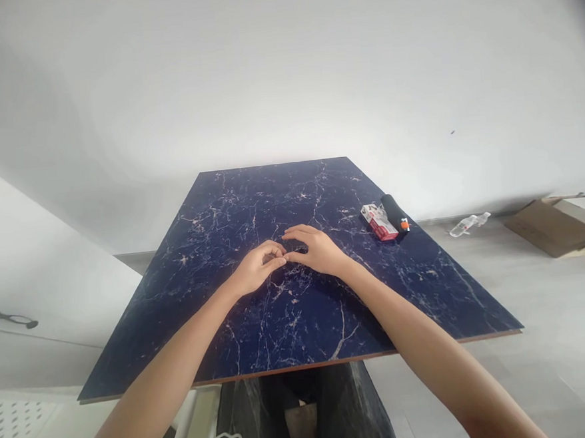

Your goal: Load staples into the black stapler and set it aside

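Both hands meet above the middle of a dark blue table [251,202] with a white marble pattern. My left hand [260,268] is closed, its thumb and fingertips pinched together. Whatever it may hold is too small or hidden to make out. My right hand [319,252] is open, with its thumb and fingers apart in a curve. The tip of its thumb is at the left fingertips, and I cannot tell whether the two touch. No object shows clearly between the hands.
Toward the table's right edge lie a red and white box [379,223] and a black cylinder [393,210] with an orange end. On the floor at right are a clear plastic bottle [466,225] and a cardboard box [548,228]. A white wall [272,73] stands behind the table.
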Tool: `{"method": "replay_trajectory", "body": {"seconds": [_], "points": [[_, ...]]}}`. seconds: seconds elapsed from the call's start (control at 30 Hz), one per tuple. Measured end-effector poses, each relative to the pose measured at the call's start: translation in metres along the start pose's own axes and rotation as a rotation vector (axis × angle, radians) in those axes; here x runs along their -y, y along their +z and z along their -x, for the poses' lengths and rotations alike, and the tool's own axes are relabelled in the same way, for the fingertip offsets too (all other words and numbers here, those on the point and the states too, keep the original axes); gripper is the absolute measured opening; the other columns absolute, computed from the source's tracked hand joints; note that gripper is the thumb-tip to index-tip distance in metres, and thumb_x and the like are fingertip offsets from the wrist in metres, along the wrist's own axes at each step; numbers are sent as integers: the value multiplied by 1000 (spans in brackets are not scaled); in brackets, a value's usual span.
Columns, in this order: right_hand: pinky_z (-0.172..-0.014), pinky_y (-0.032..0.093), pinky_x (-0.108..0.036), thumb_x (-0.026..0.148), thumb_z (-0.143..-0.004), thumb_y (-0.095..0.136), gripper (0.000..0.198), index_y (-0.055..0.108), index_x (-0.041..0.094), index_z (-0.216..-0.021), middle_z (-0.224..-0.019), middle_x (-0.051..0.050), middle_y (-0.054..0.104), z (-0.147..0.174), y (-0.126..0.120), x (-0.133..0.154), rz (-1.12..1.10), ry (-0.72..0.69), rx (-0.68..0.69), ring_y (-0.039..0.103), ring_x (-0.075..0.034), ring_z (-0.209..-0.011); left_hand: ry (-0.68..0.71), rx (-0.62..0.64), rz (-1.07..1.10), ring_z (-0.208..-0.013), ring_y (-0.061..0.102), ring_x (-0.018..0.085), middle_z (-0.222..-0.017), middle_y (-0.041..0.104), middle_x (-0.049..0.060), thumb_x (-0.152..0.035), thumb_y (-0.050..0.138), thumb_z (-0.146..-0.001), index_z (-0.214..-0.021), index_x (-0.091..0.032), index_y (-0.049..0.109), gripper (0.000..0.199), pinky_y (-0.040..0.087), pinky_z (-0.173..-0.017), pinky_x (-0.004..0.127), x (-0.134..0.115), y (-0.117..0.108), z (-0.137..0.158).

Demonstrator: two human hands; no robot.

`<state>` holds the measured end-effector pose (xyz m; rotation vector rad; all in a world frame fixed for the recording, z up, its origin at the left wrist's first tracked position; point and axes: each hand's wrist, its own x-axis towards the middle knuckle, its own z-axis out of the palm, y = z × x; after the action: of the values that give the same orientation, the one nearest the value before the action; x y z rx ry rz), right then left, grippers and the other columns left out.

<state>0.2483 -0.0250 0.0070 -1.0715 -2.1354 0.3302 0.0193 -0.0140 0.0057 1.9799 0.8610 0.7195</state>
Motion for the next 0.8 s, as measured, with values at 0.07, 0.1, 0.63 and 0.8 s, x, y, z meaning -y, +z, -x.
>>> {"method": "replay_trajectory", "body": {"seconds": [0.07, 0.1, 0.63, 0.8], "points": [[-101, 54, -45, 44, -86, 77, 55, 62, 28, -136, -130, -8, 69, -2, 1, 2, -78, 68, -28, 67, -26, -115, -2, -8, 72, -106, 63, 23, -123, 63, 9, -46, 64, -95, -88, -19, 65, 27, 48, -92, 37, 3, 1, -3], [-99, 55, -43, 44, -85, 77, 58, 60, 28, -138, -128, -7, 70, -2, 0, 2, -111, 101, -46, 68, -25, -113, -2, -12, 102, -110, 62, 24, -125, 62, 9, -46, 65, -94, -87, -19, 66, 28, 48, -95, 37, 5, 2, -4], [-98, 46, -46, 47, -96, 37, 52, 67, 15, -123, -120, -20, 69, 82, -118, -130, 359, 1040, -613, 62, -35, -114, -239, -247, 486, -77, 71, 18, -109, 74, 14, -51, 76, -85, -98, -15, 76, 39, 63, -79, 37, 26, -16, -6], [-90, 49, -43, 55, -86, 55, 55, 66, 18, -126, -113, -17, 73, 81, -112, -129, 376, 1069, -507, 65, -35, -104, -231, -259, 545, -79, 70, 17, -111, 73, 14, -47, 73, -89, -99, -14, 76, 35, 62, -84, 39, 25, -16, -6]]}}
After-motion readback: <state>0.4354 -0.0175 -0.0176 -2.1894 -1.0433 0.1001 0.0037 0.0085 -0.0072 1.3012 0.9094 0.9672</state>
